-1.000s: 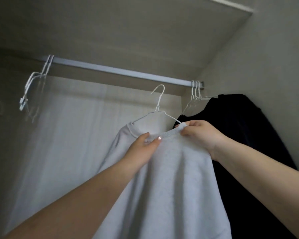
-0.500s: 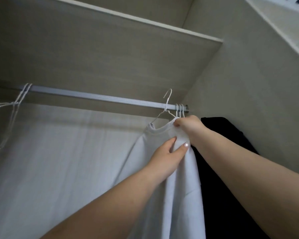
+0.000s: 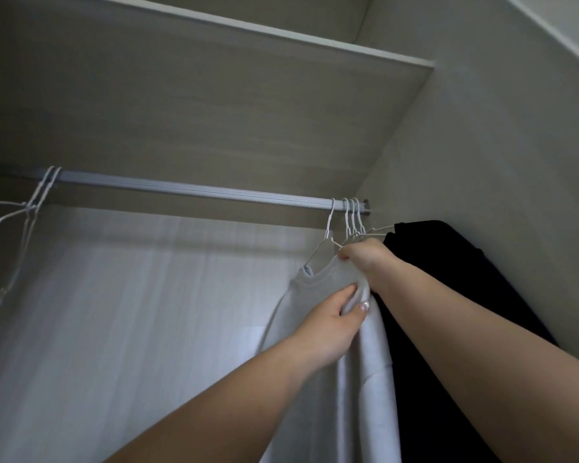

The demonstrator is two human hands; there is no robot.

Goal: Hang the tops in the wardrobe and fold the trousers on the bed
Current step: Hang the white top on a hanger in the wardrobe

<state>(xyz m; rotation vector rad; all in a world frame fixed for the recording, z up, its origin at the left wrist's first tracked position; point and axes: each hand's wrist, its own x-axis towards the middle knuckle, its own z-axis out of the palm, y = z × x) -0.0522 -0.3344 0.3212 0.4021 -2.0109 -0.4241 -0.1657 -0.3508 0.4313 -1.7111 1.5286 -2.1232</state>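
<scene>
Hanging from the grey metal wardrobe rail [image 3: 194, 190] on a white wire hanger [image 3: 328, 233], the pale grey cotton top [image 3: 365, 379] stayed clamped by our left hand [image 3: 328, 324] and right hand [image 3: 365, 259] beside black garments [image 3: 448, 295].

Top [image 3: 365, 379] hangs on rail [image 3: 194, 190] — left of another garment [image 3: 448, 295].

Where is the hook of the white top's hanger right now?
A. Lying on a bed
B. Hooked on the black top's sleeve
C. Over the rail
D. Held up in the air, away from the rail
C: the hook of the white top's hanger sits over the rail, beside the other hangers' hooks, while the left hand and right hand hold the white top.
</scene>
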